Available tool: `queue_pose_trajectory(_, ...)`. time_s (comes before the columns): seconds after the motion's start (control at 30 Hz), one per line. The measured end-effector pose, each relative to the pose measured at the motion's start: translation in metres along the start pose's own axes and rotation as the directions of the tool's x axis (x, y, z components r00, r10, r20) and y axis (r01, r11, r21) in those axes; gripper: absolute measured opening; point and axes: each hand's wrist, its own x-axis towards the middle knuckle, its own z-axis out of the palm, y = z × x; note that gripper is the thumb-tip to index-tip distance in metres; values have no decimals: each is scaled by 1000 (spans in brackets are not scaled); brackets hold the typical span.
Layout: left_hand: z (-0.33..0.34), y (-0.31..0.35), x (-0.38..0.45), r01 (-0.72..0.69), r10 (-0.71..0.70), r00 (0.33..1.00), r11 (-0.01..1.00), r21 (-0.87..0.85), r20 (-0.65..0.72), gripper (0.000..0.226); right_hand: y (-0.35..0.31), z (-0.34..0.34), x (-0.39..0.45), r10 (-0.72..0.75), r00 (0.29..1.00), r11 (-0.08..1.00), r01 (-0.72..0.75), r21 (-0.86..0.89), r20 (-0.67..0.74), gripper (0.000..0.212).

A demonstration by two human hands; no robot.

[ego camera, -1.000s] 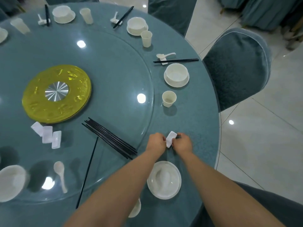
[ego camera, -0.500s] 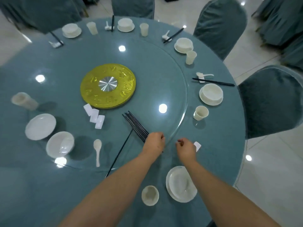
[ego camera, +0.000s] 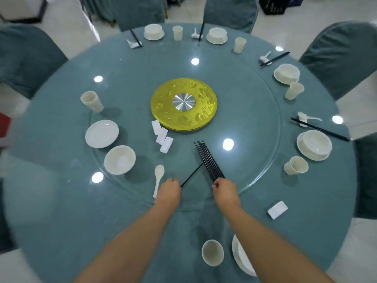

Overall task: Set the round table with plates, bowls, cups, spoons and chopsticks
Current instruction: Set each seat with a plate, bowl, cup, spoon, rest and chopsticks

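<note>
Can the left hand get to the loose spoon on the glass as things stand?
Probably yes. The left hand is at the single chopstick, and the spoon lies right beside it on the glass turntable, with nothing between them. Whether it holds the chopstick is unclear.

Two bare forearms, no sleeves; left hand (ego camera: 169,190) and right hand (ego camera: 225,192) without gloves

You are looking down on a round table (ego camera: 61,211) under a teal cloth, its glass turntable (ego camera: 255,94) catching round ceiling-light reflections. Chairs (ego camera: 342,56) in matching teal covers ring it. Around them, the pale tiled floor (ego camera: 67,27) shines, and a dark crate (ego camera: 271,5) sits at the far edge.
</note>
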Motion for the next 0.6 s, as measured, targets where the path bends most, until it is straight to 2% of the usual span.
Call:
queue_pose_trajectory(0.17, 6, -5, 3, -29, 28, 1000, 999, 36, 12, 16, -2, 15, 9, -43, 999, 990, 45, -135, 15, 12)
queue_pose_trajectory(0.3, 7, 1, 5, -28, 26, 999, 997, 71, 38, 17, -6, 18, 14, -2, 999, 982, 11, -189, 45, 15)
queue_pose_trajectory(0.4, 3, 6, 8, 65, -62, 996, 997, -46, 69, 8, -12, 17, 17, 62, 995, 982, -47, -182, 76, 13)
queue_pose_trajectory(0.47, -1, 10, 8, 139, -127, 988, 977, -159, 82, 17, -16, 13, 16, 107, 990, 986, -93, -138, 93, 8)
queue_pose_trajectory(0.53, -5, 16, 4, 198, -183, 980, 935, -296, 79, 24, -18, 10, 12, 128, 986, 992, -125, -29, 110, 12)
queue_pose_trajectory(0.6, -10, 26, -5, 239, -224, 970, 827, -509, 90, 20, -17, 5, 1, 112, 987, 978, -131, 160, 118, 16)
